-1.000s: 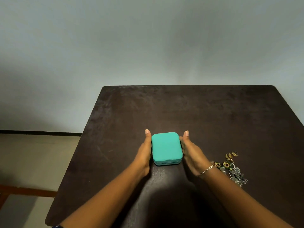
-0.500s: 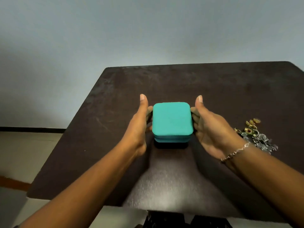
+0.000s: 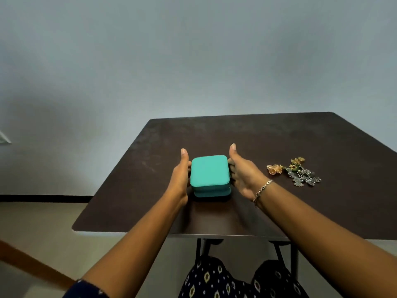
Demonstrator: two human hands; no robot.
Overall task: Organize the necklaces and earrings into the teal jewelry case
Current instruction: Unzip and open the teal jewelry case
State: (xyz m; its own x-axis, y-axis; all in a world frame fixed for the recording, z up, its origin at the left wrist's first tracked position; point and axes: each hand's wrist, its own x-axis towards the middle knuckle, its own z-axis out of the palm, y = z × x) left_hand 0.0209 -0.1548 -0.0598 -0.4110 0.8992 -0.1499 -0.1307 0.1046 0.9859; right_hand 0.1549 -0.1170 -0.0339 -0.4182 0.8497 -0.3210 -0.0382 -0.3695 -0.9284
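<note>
Teal, stiff-shelled and probably light, the case (image 3: 209, 172) on the table's (image 3: 279, 143) middle (jewelry (image 3: 298, 172) nearer the table's right edge) suits our side grip: left hand (image 3: 179, 179) and right hand (image 3: 242, 177) curl fingers against its walls, thumbs upright.

One teal jewelry case (image 3: 209, 171), one left hand (image 3: 179, 181), one right hand (image 3: 242, 175), one wrist bracelet (image 3: 263, 189), one table (image 3: 279, 143), one jewelry heap (image 3: 300, 174)

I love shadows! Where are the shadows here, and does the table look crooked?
Head view: a dark shadow lies under the teal case on the table; head view: a big soft one dims the wall at left; head view: the table's far edge slants, likely the wide lens.
</note>
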